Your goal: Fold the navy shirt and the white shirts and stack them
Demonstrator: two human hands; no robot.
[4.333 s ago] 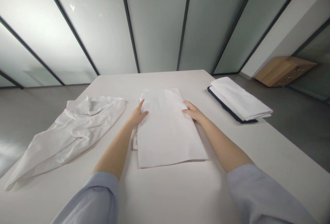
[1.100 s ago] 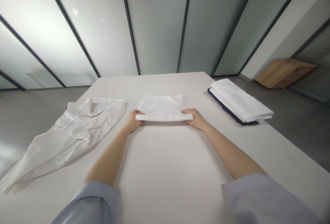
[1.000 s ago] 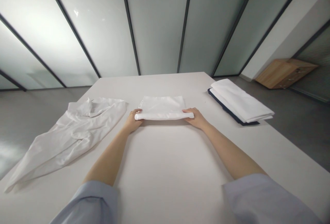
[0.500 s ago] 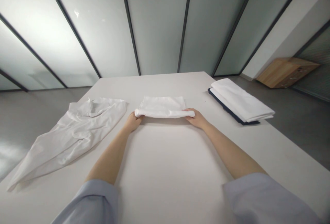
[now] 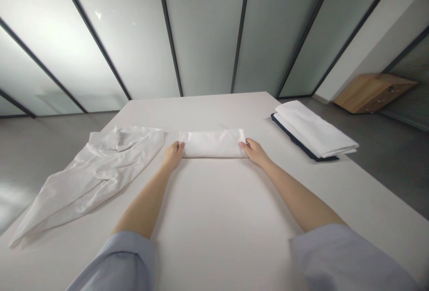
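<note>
A white cloth folded into a flat, narrow band [image 5: 212, 144] lies at the middle of the white table [image 5: 221, 237]. My left hand [image 5: 174, 155] grips its left end, and my right hand [image 5: 254, 151] grips its right end. Both forearms stretch forward from pale blue sleeves [image 5: 124, 262]. A crumpled white shirt [image 5: 97, 170] lies to the left of my left hand. To the right of my right hand sits a folded white cloth stack [image 5: 313, 130] on a dark navy folded garment [image 5: 295, 141].
The table's far edge runs in front of frosted glass panels, and its right edge drops to a grey floor. A low wooden cabinet [image 5: 373, 94] stands on the floor at the far right.
The rolled near edge and flat part behind it have become one flat, tidy band. My hands have moved slightly forward and stay at its ends.
</note>
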